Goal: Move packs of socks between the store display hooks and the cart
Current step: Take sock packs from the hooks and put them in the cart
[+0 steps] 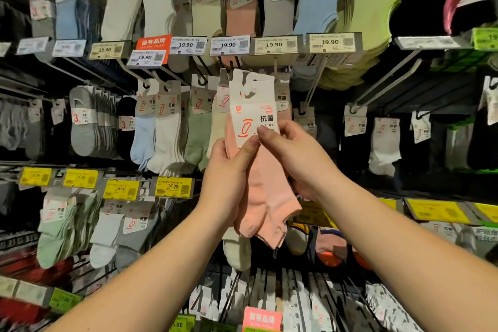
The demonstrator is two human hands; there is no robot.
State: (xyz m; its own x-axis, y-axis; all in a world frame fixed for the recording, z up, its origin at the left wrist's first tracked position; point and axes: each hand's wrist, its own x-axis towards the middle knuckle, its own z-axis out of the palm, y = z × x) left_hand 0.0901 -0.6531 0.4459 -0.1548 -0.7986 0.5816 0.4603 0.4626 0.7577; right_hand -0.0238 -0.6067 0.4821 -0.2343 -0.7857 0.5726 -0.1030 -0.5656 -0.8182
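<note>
Both hands hold a pack of peach ankle socks up at the middle row of display hooks.

The left hand [229,170] grips the pack of peach socks [265,191] from the left side, thumb laid across the lower edge of its white card header [252,116]; the right hand [293,153] pinches the header's lower right corner, fingers curled behind. The pack is raised in front of the middle row of hanging packs, just under the 19.90 price tags [227,45]; whether its hanger cut-out is on a display hook [200,79] I cannot tell. The pack looks light and the knit soft and floppy, so the toes dangle freely; only the card is stiff. The card is probably the best place to grip for steering the cut-out onto a hook, though thin card may bend or tear if pulled hard. The cart is not in view.
</note>
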